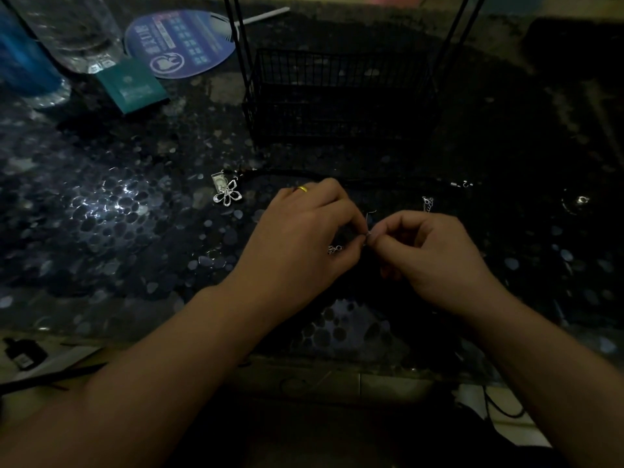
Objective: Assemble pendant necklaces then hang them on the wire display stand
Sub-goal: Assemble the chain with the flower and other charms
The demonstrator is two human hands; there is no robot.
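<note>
Nearest, we see our left hand (304, 238) and right hand (429, 258) meeting fingertip to fingertip above the dark pebble-patterned tabletop (118, 214), both pinching a tiny silver wire finding (368, 231); a small silver charm (334, 249) dangles under the left fingers. We judge these parts featherlight, thin, easily bent and slippery, best pinched at the loop with fingertips rather than squeezed. Just beyond, a black cord (371, 180) lies across the tabletop, limp and soft, ending in a silver clasp (461, 184) on the right. At its left end rests an open silver flower-shaped pendant (228, 194), stiff and glinting. Farthest stands the black wire display stand (337, 96), nothing visibly hung on it.
</note>
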